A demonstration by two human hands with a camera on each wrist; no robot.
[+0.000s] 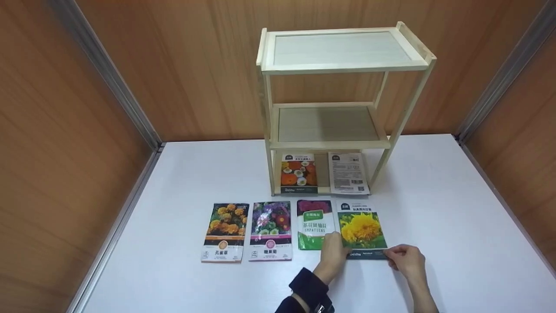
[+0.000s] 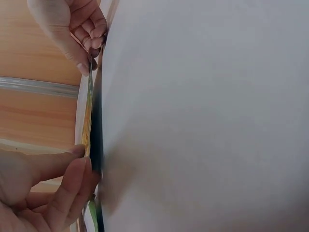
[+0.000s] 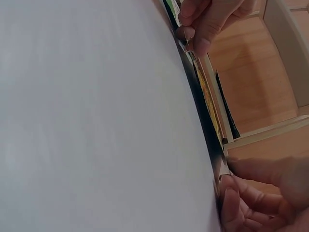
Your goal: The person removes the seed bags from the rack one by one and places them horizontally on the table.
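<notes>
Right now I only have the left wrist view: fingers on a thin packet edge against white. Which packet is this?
Observer: The sunflower packet, rightmost of four in a row on the table.
Operator: Is the other hand on it too?
Observer: Yes. The right hand pinches its near right corner, the left hand its near left edge.
Operator: What's beyond it?
Observer: A wooden shelf; two more packets lie on its lowest level.

"IMPATIENS" is read on the green-white seed packet [image 1: 316, 224]; other packets' print is too small.
</notes>
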